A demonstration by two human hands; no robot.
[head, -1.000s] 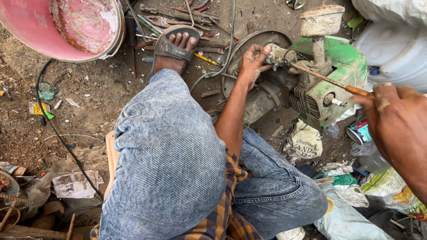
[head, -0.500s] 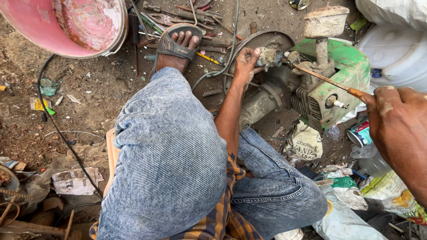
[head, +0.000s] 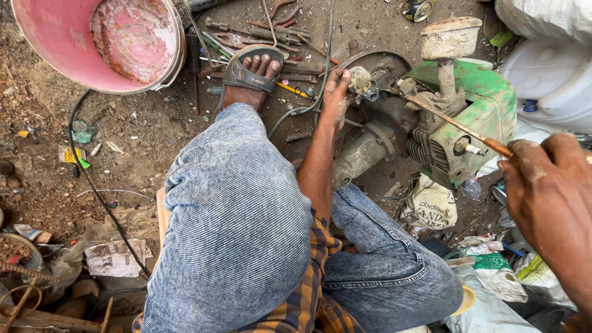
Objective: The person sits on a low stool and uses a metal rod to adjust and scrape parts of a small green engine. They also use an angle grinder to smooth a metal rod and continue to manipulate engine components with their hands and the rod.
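Our left hand [head: 336, 92] is clamped on the small metal part [head: 362, 83] beside the green engine [head: 478, 111]; our right hand [head: 549, 191] grips the screwdriver [head: 459, 126] reaching it.

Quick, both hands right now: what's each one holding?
Left hand: closed on a small metal part at the engine.
Right hand: closed, holding a thin screwdriver.
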